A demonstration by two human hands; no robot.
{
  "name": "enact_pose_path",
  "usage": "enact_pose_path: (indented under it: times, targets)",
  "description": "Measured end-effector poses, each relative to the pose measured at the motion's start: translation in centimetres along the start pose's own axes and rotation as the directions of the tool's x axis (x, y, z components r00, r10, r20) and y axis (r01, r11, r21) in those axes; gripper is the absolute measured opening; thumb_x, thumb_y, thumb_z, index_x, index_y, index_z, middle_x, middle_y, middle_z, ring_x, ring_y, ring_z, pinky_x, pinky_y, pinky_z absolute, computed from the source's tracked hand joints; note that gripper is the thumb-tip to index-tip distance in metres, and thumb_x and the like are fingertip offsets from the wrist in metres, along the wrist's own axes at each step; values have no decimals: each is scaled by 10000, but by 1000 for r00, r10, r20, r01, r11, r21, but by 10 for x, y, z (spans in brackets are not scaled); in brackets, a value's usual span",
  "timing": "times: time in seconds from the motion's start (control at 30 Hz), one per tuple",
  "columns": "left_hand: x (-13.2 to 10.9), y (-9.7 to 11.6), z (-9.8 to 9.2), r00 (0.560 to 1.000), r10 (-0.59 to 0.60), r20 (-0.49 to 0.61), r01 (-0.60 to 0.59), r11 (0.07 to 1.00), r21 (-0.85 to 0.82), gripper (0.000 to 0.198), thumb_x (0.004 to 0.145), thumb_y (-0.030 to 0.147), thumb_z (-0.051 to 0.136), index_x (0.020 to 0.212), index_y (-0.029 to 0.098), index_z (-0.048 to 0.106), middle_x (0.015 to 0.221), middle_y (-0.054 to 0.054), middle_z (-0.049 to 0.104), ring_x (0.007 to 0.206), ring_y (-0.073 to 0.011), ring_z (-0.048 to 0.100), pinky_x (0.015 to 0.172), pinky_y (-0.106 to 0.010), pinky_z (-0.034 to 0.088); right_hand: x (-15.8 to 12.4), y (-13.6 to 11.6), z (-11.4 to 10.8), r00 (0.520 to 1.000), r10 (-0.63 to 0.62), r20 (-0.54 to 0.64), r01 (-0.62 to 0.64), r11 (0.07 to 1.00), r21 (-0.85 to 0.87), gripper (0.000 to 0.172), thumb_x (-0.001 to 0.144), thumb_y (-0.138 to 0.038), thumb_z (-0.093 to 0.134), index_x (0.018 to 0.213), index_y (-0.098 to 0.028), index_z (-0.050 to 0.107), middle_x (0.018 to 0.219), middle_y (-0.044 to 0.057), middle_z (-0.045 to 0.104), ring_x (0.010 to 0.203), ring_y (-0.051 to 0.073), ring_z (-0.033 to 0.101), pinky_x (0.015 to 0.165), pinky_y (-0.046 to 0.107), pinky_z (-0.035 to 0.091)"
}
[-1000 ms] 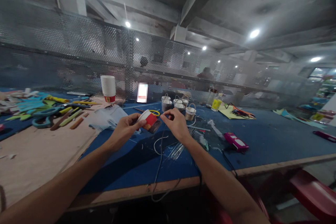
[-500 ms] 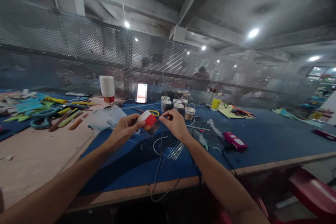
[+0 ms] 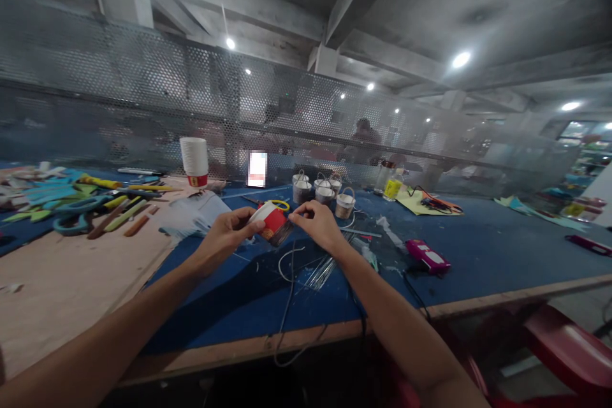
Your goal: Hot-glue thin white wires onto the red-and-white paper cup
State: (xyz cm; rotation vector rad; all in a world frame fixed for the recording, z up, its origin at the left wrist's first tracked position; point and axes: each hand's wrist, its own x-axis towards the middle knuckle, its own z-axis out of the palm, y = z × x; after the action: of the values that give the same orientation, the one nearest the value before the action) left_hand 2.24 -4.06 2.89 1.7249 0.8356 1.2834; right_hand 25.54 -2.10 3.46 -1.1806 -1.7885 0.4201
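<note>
My left hand [image 3: 224,237] grips a red and white paper cup [image 3: 271,222], tipped on its side above the blue table mat [image 3: 478,248]. My right hand [image 3: 316,224] pinches at the cup's right end with thumb and fingers closed; whether something thin sits between them I cannot tell. Below the hands lie a loop of grey wire [image 3: 287,264] and a bundle of thin clear sticks [image 3: 321,273].
Several small cup baskets with wire handles [image 3: 325,191] stand behind the hands, a stack of paper cups [image 3: 195,160] at the back left. Scissors and coloured sticks [image 3: 90,210] lie left, a pink tool [image 3: 427,255] right. A perforated metal screen [image 3: 143,108] walls the far side; people sit beyond it.
Both hands and the cup have stayed almost in place; the right hand's fingers shifted slightly lower on the cup's end. The view drifted a little.
</note>
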Motion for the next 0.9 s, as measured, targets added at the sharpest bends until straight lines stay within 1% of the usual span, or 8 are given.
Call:
enact_pose_path:
  times: [0.2,0.33,0.5,0.57,0.63,0.7,0.8,0.9]
  targets:
    - [1,-9,-4,1000,-6,17,6,999,-31,199,822,411,817,803,214,792,739,-29,754,657,-161,555,622,-276,395,3,4,0,997,48,69,-50,998,33,163,833,-329,792,817,-168,780,755,-1,659,724,146,579,694,266,425]
    - [3,-13,-6,1000,-10,-20,8,997,-82,192,813,412,833,798,223,801,702,-6,708,637,-146,539,595,-261,397,7,10,3,992,90,87,-99,990,100,189,878,-348,748,833,-169,788,757,6,701,721,154,608,681,260,427]
    - [6,-14,-8,989,-80,-127,49,972,-231,205,763,409,883,787,224,800,792,-26,751,732,-174,640,672,-269,490,9,11,7,987,126,103,-143,974,178,493,1051,-531,475,965,-170,800,786,27,706,651,145,606,654,270,452]
    - [7,-14,-8,980,-103,-169,53,960,-275,208,751,403,892,772,221,793,819,-36,769,769,-186,671,733,-283,523,8,9,8,993,63,98,-81,976,201,519,1039,-601,479,1033,-183,786,923,48,750,790,168,670,759,285,500]
    - [8,-14,-9,974,-108,-200,47,956,-289,209,749,403,891,788,221,796,838,-41,776,796,-196,690,790,-302,542,4,6,9,995,-17,101,-5,978,210,479,978,-617,600,1121,-187,758,1095,72,766,987,199,694,896,308,511]
    - [8,-16,-9,972,-101,-211,38,958,-283,216,747,409,888,816,223,803,853,-42,775,814,-209,699,823,-323,552,1,4,11,993,-44,108,21,978,206,526,898,-599,727,1209,-175,716,1205,99,752,1110,226,681,983,340,497]
    - [9,-17,-9,977,-90,-195,33,960,-278,222,750,411,886,849,225,817,886,-48,775,844,-224,702,851,-347,560,-2,3,13,994,-31,105,13,985,171,592,835,-570,806,1243,-159,682,1255,122,737,1175,250,664,1046,390,474]
    - [9,-18,-9,981,-97,-170,44,955,-293,214,743,402,893,855,232,828,898,-54,775,852,-227,702,856,-347,563,-3,3,13,995,-27,94,12,988,155,554,826,-524,826,1220,-163,677,1277,125,725,1190,250,660,1067,407,467]
